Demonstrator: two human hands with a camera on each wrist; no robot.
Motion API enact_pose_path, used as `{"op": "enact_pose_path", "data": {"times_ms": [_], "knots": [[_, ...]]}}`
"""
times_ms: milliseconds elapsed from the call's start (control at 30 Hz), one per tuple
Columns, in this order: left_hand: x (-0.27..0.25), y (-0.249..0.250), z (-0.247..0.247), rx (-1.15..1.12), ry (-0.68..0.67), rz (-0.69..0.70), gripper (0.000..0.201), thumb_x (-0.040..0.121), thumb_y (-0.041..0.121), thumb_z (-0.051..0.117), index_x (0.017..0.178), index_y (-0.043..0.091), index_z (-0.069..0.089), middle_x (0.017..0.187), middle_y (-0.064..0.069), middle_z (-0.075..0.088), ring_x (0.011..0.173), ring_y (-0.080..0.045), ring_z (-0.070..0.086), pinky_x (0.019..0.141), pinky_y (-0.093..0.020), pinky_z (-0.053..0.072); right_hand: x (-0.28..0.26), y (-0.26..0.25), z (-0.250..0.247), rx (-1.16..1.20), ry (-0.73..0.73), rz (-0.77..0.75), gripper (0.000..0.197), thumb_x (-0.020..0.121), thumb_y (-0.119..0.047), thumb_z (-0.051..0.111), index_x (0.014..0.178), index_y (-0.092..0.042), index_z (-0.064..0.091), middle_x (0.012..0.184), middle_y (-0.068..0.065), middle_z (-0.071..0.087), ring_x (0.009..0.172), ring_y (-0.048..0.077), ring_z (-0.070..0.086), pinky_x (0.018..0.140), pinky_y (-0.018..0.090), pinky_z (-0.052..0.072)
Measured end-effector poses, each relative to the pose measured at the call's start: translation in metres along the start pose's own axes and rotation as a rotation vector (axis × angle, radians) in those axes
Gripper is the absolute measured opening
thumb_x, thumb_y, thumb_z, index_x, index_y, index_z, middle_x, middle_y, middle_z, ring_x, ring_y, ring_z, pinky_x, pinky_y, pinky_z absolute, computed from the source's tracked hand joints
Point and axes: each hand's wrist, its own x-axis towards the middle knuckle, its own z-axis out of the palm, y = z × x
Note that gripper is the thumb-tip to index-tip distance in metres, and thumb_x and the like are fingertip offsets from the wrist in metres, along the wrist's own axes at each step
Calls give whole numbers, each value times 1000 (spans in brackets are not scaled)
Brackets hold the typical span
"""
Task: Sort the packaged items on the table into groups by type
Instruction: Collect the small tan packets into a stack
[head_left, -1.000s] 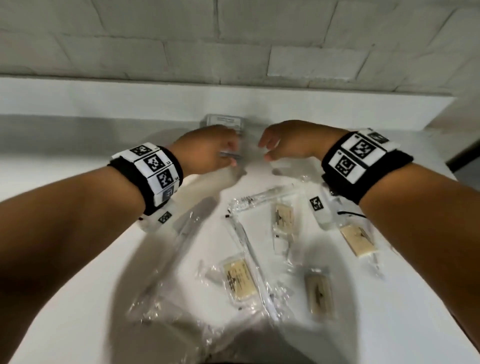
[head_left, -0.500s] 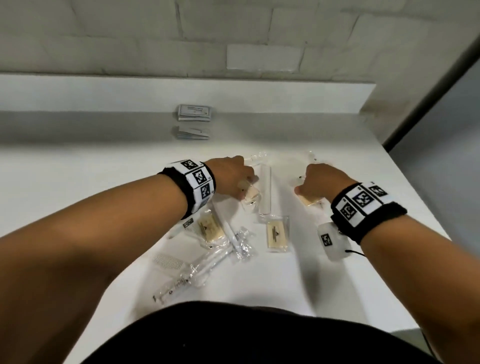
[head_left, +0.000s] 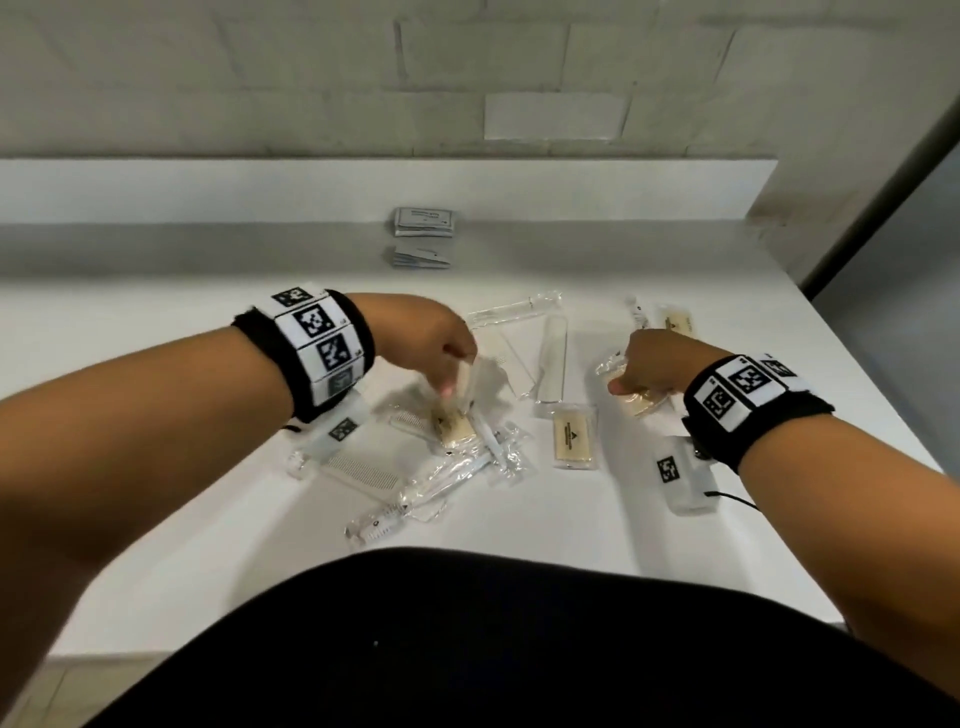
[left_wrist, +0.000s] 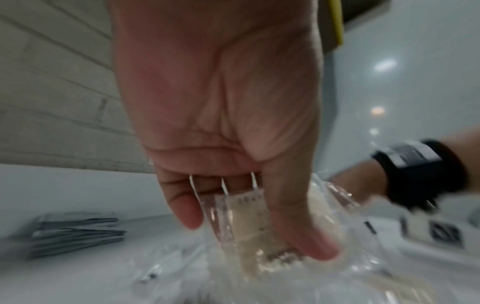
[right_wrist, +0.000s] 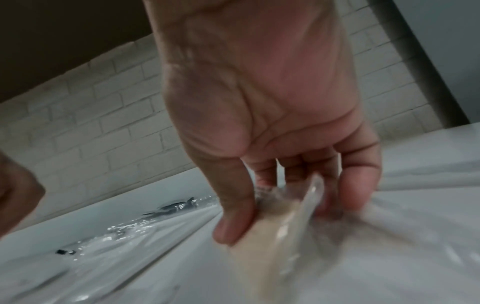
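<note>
Small clear packets holding tan bars lie on the white table (head_left: 156, 519). My left hand (head_left: 452, 384) pinches one of them, a tan-bar packet (head_left: 475, 371), lifted just above another tan packet (head_left: 456, 428). The left wrist view shows thumb and fingers of that left hand (left_wrist: 254, 236) closed on the crinkled packet (left_wrist: 246, 218). My right hand (head_left: 623, 382) grips a second tan-bar packet (head_left: 641, 404) low over the table; in the right wrist view the right hand (right_wrist: 288, 214) clamps the tan bar (right_wrist: 270, 242) between thumb and fingers.
Two stacks of grey sachets (head_left: 422, 222) sit at the back by the wall ledge. Long clear toothbrush packets (head_left: 553, 364) and comb packets (head_left: 363, 470) lie between and below the hands. More tan packets (head_left: 571, 439) rest centre and far right (head_left: 675, 322). The table edge runs close on the right.
Both hands have drawn back from the grey sachets at the rear to the pile nearer me. Each has taken hold of a tan-bar packet; the left one is lifted.
</note>
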Motion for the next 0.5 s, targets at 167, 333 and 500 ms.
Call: {"op": "enact_pose_path", "data": {"times_ms": [167,333,500], "knots": [[-12,7,36,96,-151,124,27,78,18,68,105,24,69,130,19,52,113,-3,48,84,-14,37,-21,-4,-17,406,83,-298,21,79,-11,72,72,-16,52,70,-5,54,72,17,50,61,27,37],[-3,3,51,163,-45,86,29,76,26,71,103,25,62,122,7,48,108,-15,51,85,-34,47,-45,-27,-5,180,-162,-533,30,65,-9,81,91,-19,71,108,-12,53,107,15,48,92,34,45],[3,-2,61,112,44,96,39,73,32,76,95,31,44,101,8,49,93,-15,50,70,-29,45,-43,-34,29,7,7,-592,38,64,-6,75,90,-28,57,121,-14,43,109,15,40,82,31,44]]}}
